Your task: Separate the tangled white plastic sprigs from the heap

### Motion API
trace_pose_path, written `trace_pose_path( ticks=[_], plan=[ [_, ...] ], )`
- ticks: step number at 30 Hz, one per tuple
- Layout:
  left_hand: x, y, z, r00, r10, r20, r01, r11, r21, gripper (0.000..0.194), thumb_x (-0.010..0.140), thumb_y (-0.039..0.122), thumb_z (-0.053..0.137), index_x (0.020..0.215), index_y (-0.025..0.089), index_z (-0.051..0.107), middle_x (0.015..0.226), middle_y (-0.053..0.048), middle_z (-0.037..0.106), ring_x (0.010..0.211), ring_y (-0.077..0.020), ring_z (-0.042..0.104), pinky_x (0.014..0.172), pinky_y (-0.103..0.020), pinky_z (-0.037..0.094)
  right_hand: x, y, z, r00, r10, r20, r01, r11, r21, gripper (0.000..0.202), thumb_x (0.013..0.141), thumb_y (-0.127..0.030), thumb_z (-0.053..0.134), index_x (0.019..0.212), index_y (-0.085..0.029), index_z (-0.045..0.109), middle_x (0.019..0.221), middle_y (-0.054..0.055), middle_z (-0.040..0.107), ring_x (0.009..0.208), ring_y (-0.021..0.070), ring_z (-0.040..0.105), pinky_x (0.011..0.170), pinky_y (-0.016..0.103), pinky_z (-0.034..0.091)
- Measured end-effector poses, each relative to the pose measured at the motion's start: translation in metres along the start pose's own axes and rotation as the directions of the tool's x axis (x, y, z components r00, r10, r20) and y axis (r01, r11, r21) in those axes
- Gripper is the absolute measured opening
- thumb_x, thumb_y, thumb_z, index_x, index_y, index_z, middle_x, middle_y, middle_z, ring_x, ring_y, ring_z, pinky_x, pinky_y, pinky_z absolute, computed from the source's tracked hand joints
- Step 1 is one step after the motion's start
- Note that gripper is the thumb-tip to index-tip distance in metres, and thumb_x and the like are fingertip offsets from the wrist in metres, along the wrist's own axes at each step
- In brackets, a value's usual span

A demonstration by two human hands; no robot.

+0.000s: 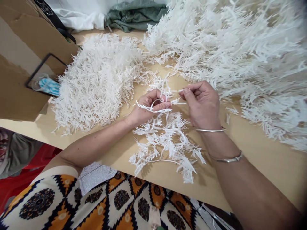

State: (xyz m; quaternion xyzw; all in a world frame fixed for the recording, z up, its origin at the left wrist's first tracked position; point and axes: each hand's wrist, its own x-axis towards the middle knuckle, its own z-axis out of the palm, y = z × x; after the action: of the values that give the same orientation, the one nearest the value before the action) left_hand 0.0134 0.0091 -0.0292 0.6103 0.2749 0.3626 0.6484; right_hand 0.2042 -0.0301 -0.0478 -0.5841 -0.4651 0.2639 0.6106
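Note:
My left hand point(153, 103), near the middle of the view, pinches a white branching strand point(153, 109) between thumb and fingers. To its right, my right hand point(202, 102) is closed in a pinch on the thin tip of a white piece point(181, 90). A small gap lies between the two hands. Below them a loose cluster of white frayed sprigs point(170, 137) rests on the table and reaches up to my left hand. Two metal bangles circle my right wrist.
A dense white pile point(98, 80) lies on the table point(112, 153) at the left, a larger one point(240, 57) at the right. A cardboard box point(21, 64) stands far left, a green cloth point(135, 14) at the back, and red plastic point(14, 185) shows lower left.

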Motion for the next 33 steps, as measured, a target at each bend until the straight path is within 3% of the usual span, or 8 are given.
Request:
trace_pose_path(
  ticks=[4, 7, 10, 14, 22, 27, 31, 33],
  plan=[
    [0.004, -0.001, -0.002, 0.996, 0.029, -0.079, -0.030, 0.999, -0.012, 0.047, 0.080, 0.052, 0.088, 0.088, 0.020, 0.055, 0.089, 0.003, 0.069, 0.077, -0.0069, 0.064, 0.074, -0.025, 0.050, -0.007, -0.014, -0.002, 0.985, -0.084, 0.153, 0.087, 0.996, -0.012, 0.018, 0.093, -0.020, 0.071, 0.109, -0.028, 0.075, 0.111, 0.004, 0.078, 0.105, 0.0203, 0.074, 0.101, 0.041, 0.059],
    [0.006, -0.001, -0.003, 0.995, 0.034, -0.094, -0.034, 0.999, 0.004, 0.046, 0.080, 0.051, 0.088, 0.088, 0.020, 0.055, 0.088, 0.003, 0.068, 0.076, -0.0065, 0.062, 0.074, -0.024, 0.049, -0.015, -0.030, -0.001, 0.976, -0.093, 0.195, 0.095, 0.995, 0.000, 0.019, 0.103, -0.030, 0.062, 0.115, -0.029, 0.077, 0.119, 0.004, 0.078, 0.113, 0.0196, 0.072, 0.107, 0.040, 0.057],
    [0.005, -0.001, -0.002, 0.994, 0.068, -0.090, -0.068, 0.998, 0.011, 0.045, 0.079, 0.050, 0.089, 0.087, 0.019, 0.057, 0.086, 0.004, 0.067, 0.075, -0.0062, 0.060, 0.074, -0.024, 0.049, -0.019, -0.036, 0.001, 0.969, -0.095, 0.229, 0.093, 0.995, 0.021, 0.021, 0.104, -0.038, 0.062, 0.116, -0.029, 0.076, 0.115, 0.003, 0.078, 0.106, 0.0178, 0.072, 0.101, 0.037, 0.057],
    [0.004, -0.004, -0.001, 0.993, 0.104, -0.061, -0.102, 0.994, 0.031, 0.045, 0.079, 0.051, 0.089, 0.087, 0.019, 0.058, 0.083, 0.004, 0.065, 0.072, -0.0061, 0.057, 0.071, -0.023, 0.047, -0.022, -0.032, 0.003, 0.970, -0.110, 0.218, 0.116, 0.993, -0.015, 0.006, 0.095, -0.028, 0.073, 0.101, -0.027, 0.075, 0.102, 0.001, 0.076, 0.092, 0.0170, 0.071, 0.089, 0.035, 0.057],
    [0.004, -0.002, -0.002, 0.999, 0.034, -0.032, -0.033, 0.999, 0.029, 0.049, 0.079, 0.057, 0.088, 0.086, 0.019, 0.057, 0.082, 0.003, 0.064, 0.073, -0.0072, 0.058, 0.071, -0.025, 0.048, -0.017, -0.021, 0.010, 0.984, -0.087, 0.155, 0.108, 0.986, -0.130, 0.016, 0.097, -0.037, 0.069, 0.087, -0.024, 0.067, 0.077, -0.001, 0.068, 0.069, 0.0144, 0.060, 0.067, 0.031, 0.050],
    [-0.007, 0.008, 0.008, 0.996, -0.017, 0.091, 0.017, 1.000, 0.007, 0.042, 0.082, 0.049, 0.088, 0.087, 0.019, 0.059, 0.084, 0.002, 0.067, 0.072, -0.0078, 0.061, 0.070, -0.026, 0.050, -0.006, -0.013, 0.009, 0.995, -0.024, 0.099, 0.032, 0.997, -0.077, 0.014, 0.096, -0.035, 0.070, 0.087, -0.024, 0.064, 0.074, -0.002, 0.068, 0.065, 0.0126, 0.062, 0.064, 0.030, 0.052],
    [-0.007, 0.008, 0.013, 0.999, -0.007, 0.048, 0.009, 0.999, -0.037, 0.040, 0.081, 0.049, 0.087, 0.088, 0.019, 0.061, 0.083, 0.003, 0.065, 0.069, -0.0057, 0.058, 0.067, -0.024, 0.048, -0.004, -0.011, 0.004, 0.990, -0.045, 0.134, 0.056, 0.995, -0.079, 0.007, 0.096, -0.029, 0.068, 0.100, -0.025, 0.072, 0.093, 0.001, 0.079, 0.083, 0.0164, 0.075, 0.079, 0.033, 0.063],
    [-0.004, 0.008, 0.012, 1.000, -0.001, -0.024, 0.000, 0.999, -0.048, 0.039, 0.083, 0.050, 0.086, 0.093, 0.019, 0.063, 0.087, 0.003, 0.067, 0.071, -0.0054, 0.060, 0.069, -0.023, 0.049, -0.006, -0.012, 0.003, 0.982, -0.089, 0.168, 0.102, 0.992, -0.068, 0.019, 0.097, -0.028, 0.068, 0.115, -0.028, 0.075, 0.111, 0.003, 0.081, 0.100, 0.0191, 0.078, 0.094, 0.039, 0.064]
  ],
)
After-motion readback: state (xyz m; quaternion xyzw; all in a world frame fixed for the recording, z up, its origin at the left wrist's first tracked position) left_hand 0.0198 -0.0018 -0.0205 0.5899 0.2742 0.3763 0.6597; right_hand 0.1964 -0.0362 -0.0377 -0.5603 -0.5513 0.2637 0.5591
